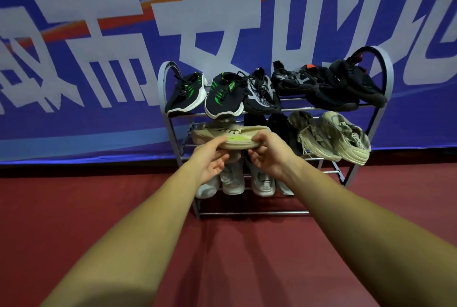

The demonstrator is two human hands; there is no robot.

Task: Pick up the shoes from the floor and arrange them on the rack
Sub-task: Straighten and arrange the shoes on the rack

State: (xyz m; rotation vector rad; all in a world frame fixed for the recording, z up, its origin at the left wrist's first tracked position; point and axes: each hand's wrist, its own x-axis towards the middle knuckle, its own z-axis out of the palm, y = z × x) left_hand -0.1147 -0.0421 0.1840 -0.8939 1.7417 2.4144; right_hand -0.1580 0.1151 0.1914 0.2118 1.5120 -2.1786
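Beige shoe (232, 134) at frame centre, gripped by its sole edge, left hand (212, 158) and right hand (270, 156) both curled round it; held level, probably to slide into the middle-shelf gap at the left of the grey rack (252, 213).

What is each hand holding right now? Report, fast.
Left hand: grips the beige shoe by its sole.
Right hand: grips the same beige shoe.
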